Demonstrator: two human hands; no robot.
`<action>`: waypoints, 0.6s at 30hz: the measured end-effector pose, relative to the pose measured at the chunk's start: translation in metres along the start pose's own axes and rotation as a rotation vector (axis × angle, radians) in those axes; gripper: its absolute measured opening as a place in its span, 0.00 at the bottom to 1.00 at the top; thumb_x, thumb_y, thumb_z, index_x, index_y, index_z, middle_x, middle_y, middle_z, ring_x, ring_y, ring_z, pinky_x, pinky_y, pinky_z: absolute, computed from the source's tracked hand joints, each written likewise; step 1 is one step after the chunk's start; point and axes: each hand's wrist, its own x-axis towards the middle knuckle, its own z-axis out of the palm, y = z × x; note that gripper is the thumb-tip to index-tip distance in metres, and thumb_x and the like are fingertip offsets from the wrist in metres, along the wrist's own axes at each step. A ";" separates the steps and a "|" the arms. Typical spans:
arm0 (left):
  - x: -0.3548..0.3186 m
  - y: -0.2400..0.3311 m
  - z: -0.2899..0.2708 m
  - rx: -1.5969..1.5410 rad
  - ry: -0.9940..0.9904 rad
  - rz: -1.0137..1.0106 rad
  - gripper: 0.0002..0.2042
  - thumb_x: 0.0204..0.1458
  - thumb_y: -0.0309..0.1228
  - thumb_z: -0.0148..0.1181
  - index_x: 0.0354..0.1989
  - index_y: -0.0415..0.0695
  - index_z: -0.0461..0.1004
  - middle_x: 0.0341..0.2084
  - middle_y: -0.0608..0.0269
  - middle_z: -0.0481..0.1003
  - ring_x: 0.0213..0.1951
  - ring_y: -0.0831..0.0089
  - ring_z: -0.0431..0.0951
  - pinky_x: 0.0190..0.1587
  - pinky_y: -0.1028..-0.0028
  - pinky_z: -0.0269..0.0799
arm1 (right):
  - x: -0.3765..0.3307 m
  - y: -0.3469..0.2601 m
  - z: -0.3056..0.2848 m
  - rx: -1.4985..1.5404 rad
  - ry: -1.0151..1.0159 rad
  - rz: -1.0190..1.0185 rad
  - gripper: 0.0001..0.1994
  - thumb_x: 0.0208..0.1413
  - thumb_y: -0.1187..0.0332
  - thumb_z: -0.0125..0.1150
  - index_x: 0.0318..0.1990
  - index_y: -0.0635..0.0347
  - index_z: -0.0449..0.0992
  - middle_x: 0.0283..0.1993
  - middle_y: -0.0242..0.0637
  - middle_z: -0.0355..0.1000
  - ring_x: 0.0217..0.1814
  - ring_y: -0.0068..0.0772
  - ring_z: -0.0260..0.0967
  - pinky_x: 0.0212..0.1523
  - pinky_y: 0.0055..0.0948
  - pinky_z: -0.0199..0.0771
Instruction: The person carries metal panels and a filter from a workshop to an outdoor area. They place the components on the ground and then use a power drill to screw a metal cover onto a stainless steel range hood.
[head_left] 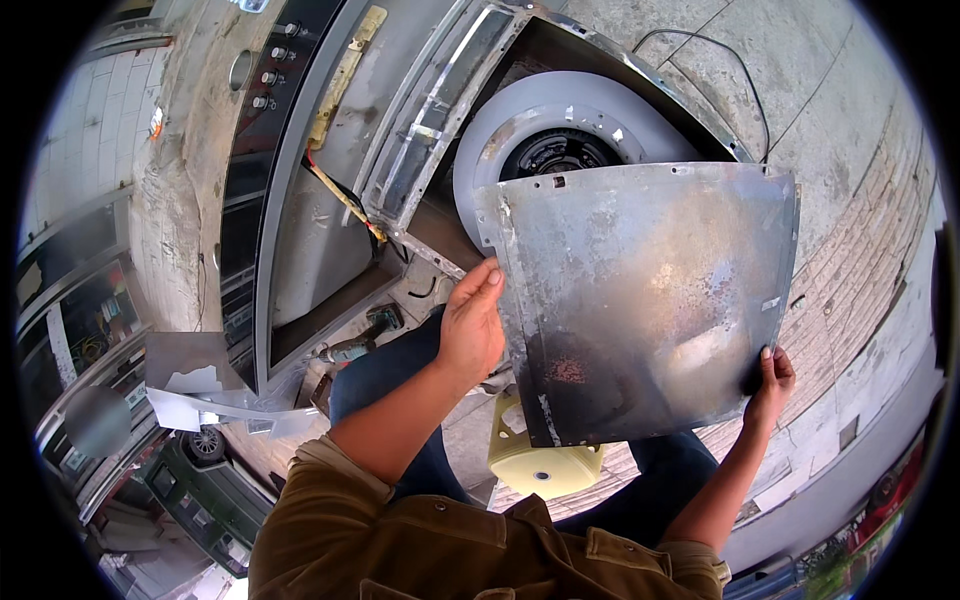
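Note:
A large grey sheet-metal panel (pixel 640 290), stained and rusty with a dark sooty patch at its lower left, is held up in front of me. My left hand (pixel 470 325) grips its left edge, thumb over the front. My right hand (pixel 768 385) holds its lower right corner. Behind the panel an opened appliance lies on its side, showing a white round blower housing (pixel 520 130) with a dark fan wheel (pixel 555 152) in the middle.
The appliance's metal casing (pixel 320 220) with knobs (pixel 270 75) lies to the left, with yellow and red wires (pixel 345 195). A cordless drill (pixel 365 335) lies on the ground near my knee. I sit on a yellow plastic stool (pixel 545 465). Brick paving (pixel 860 270) lies to the right.

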 end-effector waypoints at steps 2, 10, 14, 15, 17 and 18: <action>-0.007 -0.004 0.004 -0.056 0.004 -0.076 0.12 0.57 0.26 0.44 0.47 0.35 0.67 0.47 0.59 0.69 0.50 0.71 0.67 0.54 0.67 0.60 | 0.014 0.008 -0.005 -0.040 -0.007 -0.049 0.07 0.53 0.66 0.59 0.30 0.60 0.74 0.27 0.22 0.69 0.29 0.13 0.59 0.33 0.14 0.57; -0.017 0.000 -0.003 -0.161 -0.007 0.017 0.13 0.58 0.25 0.42 0.50 0.36 0.63 0.48 0.57 0.68 0.51 0.68 0.67 0.55 0.63 0.62 | 0.031 -0.019 0.002 -0.135 -0.063 -0.017 0.22 0.49 0.57 0.61 0.46 0.65 0.69 0.44 0.38 0.68 0.46 0.29 0.63 0.48 0.27 0.60; -0.026 0.014 0.000 -0.219 -0.057 0.062 0.12 0.58 0.26 0.42 0.49 0.36 0.63 0.48 0.56 0.68 0.49 0.68 0.69 0.53 0.63 0.65 | 0.045 -0.023 0.001 -0.012 -0.137 -0.072 0.25 0.47 0.57 0.63 0.48 0.67 0.69 0.46 0.42 0.69 0.48 0.32 0.64 0.51 0.28 0.60; -0.027 0.016 -0.001 -0.207 -0.068 0.102 0.13 0.58 0.27 0.43 0.49 0.35 0.63 0.47 0.56 0.68 0.49 0.68 0.70 0.52 0.65 0.66 | 0.042 -0.027 0.006 0.037 -0.115 -0.093 0.23 0.47 0.59 0.64 0.45 0.67 0.70 0.45 0.40 0.69 0.47 0.31 0.64 0.50 0.27 0.60; -0.028 0.021 0.001 -0.172 -0.090 0.180 0.13 0.58 0.26 0.43 0.49 0.34 0.63 0.47 0.56 0.68 0.48 0.68 0.70 0.52 0.66 0.66 | 0.044 -0.026 0.010 0.150 -0.126 -0.213 0.11 0.50 0.64 0.61 0.35 0.63 0.73 0.32 0.28 0.69 0.33 0.19 0.60 0.37 0.19 0.58; -0.029 0.022 -0.005 -0.148 -0.083 0.210 0.13 0.58 0.26 0.44 0.49 0.34 0.63 0.47 0.56 0.68 0.48 0.69 0.70 0.52 0.67 0.66 | 0.039 -0.026 0.013 0.200 -0.142 -0.256 0.07 0.51 0.66 0.60 0.30 0.60 0.74 0.25 0.22 0.69 0.26 0.13 0.58 0.30 0.15 0.57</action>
